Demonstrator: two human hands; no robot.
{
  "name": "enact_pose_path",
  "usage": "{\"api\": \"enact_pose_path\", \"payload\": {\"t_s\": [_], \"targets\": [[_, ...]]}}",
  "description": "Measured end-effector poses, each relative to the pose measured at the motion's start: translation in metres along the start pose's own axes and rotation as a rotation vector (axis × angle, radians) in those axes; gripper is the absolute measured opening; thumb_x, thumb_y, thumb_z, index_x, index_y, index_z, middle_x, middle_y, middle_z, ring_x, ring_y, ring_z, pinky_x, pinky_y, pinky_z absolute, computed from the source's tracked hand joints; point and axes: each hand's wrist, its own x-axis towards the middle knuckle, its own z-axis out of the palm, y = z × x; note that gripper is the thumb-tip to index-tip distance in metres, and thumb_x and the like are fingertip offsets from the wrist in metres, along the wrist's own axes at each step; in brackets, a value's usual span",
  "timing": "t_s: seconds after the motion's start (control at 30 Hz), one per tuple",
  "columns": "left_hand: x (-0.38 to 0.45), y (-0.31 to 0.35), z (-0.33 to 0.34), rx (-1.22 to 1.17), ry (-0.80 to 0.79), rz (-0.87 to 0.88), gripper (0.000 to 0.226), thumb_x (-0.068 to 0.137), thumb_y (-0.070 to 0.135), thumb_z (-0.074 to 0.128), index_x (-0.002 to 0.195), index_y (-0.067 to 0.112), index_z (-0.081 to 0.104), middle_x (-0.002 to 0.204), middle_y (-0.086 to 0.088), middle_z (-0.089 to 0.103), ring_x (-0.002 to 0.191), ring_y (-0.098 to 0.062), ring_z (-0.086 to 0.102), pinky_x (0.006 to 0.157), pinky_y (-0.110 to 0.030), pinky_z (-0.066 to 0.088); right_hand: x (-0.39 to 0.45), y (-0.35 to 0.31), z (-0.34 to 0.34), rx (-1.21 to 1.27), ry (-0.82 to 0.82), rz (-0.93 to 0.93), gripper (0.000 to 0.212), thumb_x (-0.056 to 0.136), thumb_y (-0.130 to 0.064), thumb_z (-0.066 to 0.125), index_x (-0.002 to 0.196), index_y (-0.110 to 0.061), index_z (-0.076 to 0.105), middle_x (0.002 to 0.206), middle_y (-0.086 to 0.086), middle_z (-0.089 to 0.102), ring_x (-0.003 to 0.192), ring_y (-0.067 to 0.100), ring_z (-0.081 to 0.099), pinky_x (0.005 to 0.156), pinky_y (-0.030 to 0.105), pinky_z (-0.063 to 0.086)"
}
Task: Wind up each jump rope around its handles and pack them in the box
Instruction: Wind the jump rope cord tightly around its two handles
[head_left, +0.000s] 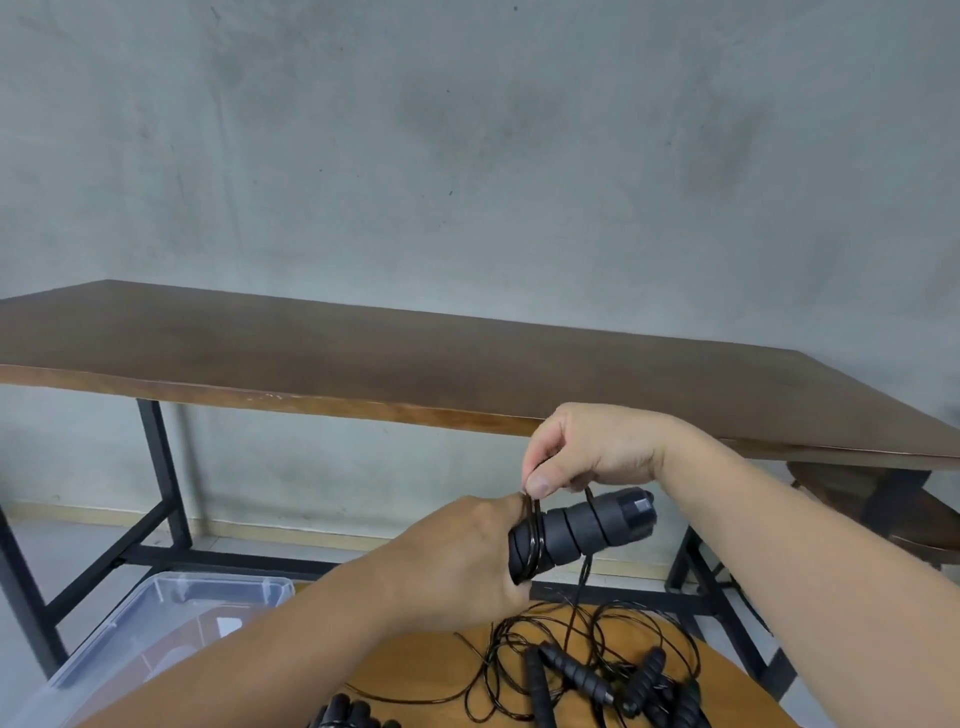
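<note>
Two hands meet in mid-air above a small round wooden bench (649, 670). The left hand (457, 561) has its fingers curled round one end of a pair of black handles (576, 530) held side by side, pointing right and slightly up. The right hand (587, 447) hangs just above them, its thumb and forefinger pinching the thin black cord (532, 525) where it loops around the handles near the left hand. Several turns of cord already sit on the grips, and a loose length drops down to the bench. There, more jump ropes (587, 670) lie unwound in a tangle of cords and handles. A clear plastic box (171, 618) stands lower left, beside the bench. A long dark table (363, 358) stands behind, against a grey wall.
</note>
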Motion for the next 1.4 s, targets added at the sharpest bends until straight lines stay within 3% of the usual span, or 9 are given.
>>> {"api": "enact_pose_path", "payload": {"t_s": [0.1,0.27,0.37,0.43,0.6,0.77,0.87,1.07,1.4], "targets": [[-0.002,-0.002,-0.003,-0.086,0.068,-0.016,0.033,0.084,0.027,0.067,0.108,0.032,0.045,0.089,0.007,0.058,0.078,-0.014,0.060,0.069,-0.030,0.056,0.005,0.029,0.010,0.187,0.020,-0.021,0.010,0.089,-0.014,0.068,0.083,-0.019,0.073,0.074,-0.007,0.069,0.067,0.007,0.062,0.062,0.021,0.051],[-0.002,-0.009,-0.003,-0.217,0.135,-0.078,0.064,0.083,0.021,0.071,0.128,0.038,0.029,0.095,0.011,0.059,0.078,-0.009,0.062,0.066,-0.015,0.054,0.021,0.068,0.051,1.031,0.157,-0.069,0.021,0.091,-0.003,0.060,0.083,-0.013,0.077,0.086,0.008,0.070,0.075,0.018,0.065,0.069,0.032,0.053],[-0.003,-0.010,-0.002,-0.253,0.138,-0.103,0.086,0.081,0.016,0.071,0.144,0.039,0.017,0.092,0.008,0.061,0.076,-0.012,0.063,0.065,-0.015,0.052,0.024,0.071,0.072,1.084,0.228,-0.047,0.034,0.096,-0.004,0.048,0.077,-0.013,0.074,0.071,0.004,0.060,0.060,0.012,0.045,0.053,0.023,0.034],[-0.001,-0.011,-0.001,-0.286,0.149,-0.119,0.093,0.080,0.014,0.071,0.148,0.040,0.013,0.091,0.006,0.061,0.076,-0.014,0.063,0.065,-0.017,0.054,0.025,0.070,0.082,1.171,0.222,-0.047,0.018,0.090,-0.007,0.052,0.078,-0.010,0.065,0.064,0.001,0.048,0.051,0.007,0.033,0.046,0.019,0.023],[0.005,-0.017,0.002,-0.248,0.188,-0.178,0.093,0.080,0.011,0.066,0.150,0.037,0.012,0.088,0.003,0.061,0.073,-0.015,0.061,0.061,-0.021,0.052,0.029,0.065,0.106,1.274,0.321,-0.048,0.020,0.096,-0.003,0.044,0.083,-0.005,0.060,0.063,0.002,0.042,0.047,0.005,0.028,0.042,0.017,0.020],[0.014,-0.028,0.005,-0.064,0.256,-0.238,0.083,0.084,0.011,0.060,0.152,0.026,0.015,0.092,0.002,0.062,0.076,-0.015,0.059,0.067,-0.026,0.050,0.022,0.054,0.135,1.022,0.459,0.040,0.029,0.105,-0.020,0.044,0.089,-0.010,0.065,0.064,0.000,0.043,0.049,0.009,0.025,0.045,0.022,0.021],[0.023,-0.035,0.012,0.172,0.282,-0.264,0.078,0.087,0.015,0.060,0.152,0.019,0.018,0.113,-0.001,0.061,0.095,-0.020,0.058,0.078,-0.030,0.050,0.016,0.040,0.150,0.645,0.488,0.115,0.035,0.107,-0.027,0.037,0.082,-0.015,0.060,0.064,-0.002,0.043,0.046,0.009,0.029,0.046,0.021,0.026],[0.029,-0.052,0.020,0.518,0.239,-0.253,0.049,0.087,0.013,0.059,0.129,0.018,0.035,0.113,-0.002,0.056,0.098,-0.019,0.054,0.068,-0.027,0.041,0.004,0.022,0.141,-0.134,0.450,0.153,0.035,0.104,-0.031,0.041,0.074,-0.021,0.058,0.063,-0.006,0.048,0.056,0.008,0.043,0.052,0.022,0.033],[0.022,-0.058,0.025,0.566,0.215,-0.129,0.043,0.089,0.016,0.061,0.124,0.019,0.038,0.110,-0.003,0.054,0.096,-0.020,0.054,0.073,-0.030,0.050,-0.012,-0.008,0.094,-0.539,0.389,0.161,0.023,0.096,-0.032,0.056,0.088,-0.022,0.075,0.081,-0.003,0.067,0.074,0.010,0.061,0.061,0.022,0.051]]}}
